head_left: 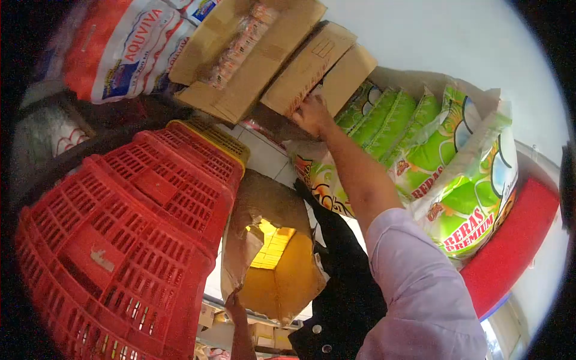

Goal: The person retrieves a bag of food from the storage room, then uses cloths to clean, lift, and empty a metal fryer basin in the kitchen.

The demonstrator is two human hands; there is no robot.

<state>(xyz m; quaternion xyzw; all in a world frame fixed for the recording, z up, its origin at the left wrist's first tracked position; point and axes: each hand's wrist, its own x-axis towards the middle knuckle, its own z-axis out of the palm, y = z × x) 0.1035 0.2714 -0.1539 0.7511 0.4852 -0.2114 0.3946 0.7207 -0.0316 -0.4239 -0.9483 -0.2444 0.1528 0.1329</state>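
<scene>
My left hand (235, 304) is closed on the torn lower edge of a brown cardboard box (255, 204), whose ragged opening shows yellow packs (271, 246) inside. Farther up, my right hand (312, 116) rests at the flaps of a closed-sided carton (318, 57), its fingers bent over the gap between them. What those fingertips touch is hidden. An open carton (207, 99) with a row of small wrapped packs (243, 45) stands just left of that carton.
Stacked red plastic crates (159, 186) fill the left side, with a yellow crate (237, 147) behind. Green rice bags (474, 210) stand at the right beside a red rolled object (516, 240). Aquviva packages (138, 54) lie at the upper left.
</scene>
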